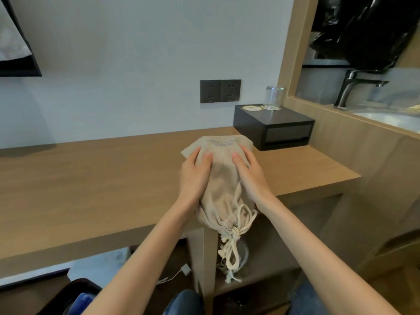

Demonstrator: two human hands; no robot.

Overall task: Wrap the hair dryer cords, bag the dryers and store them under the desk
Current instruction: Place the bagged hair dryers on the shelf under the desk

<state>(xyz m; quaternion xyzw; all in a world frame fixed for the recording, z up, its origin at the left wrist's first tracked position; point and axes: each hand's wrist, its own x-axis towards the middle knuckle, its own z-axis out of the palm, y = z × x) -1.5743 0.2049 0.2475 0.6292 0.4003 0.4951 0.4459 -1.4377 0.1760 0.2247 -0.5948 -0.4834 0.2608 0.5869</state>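
A beige drawstring cloth bag (223,178) lies on the wooden desk (91,178), its far end flat on the top and its tied neck hanging past the front edge. A white cord (236,237) is knotted round the neck and dangles in loops. The bag bulges; what is inside is hidden. My left hand (193,176) grips the bag's left side, thumb on top. My right hand (248,173) grips the right side the same way.
A black box (275,128) with an upturned glass (273,97) stands at the desk's back right. Dark wall sockets (220,91) sit above the desk. A sink and faucet (350,87) lie beyond the wooden partition. Below the desk is an open shelf space (261,258) with a white plug (185,269).
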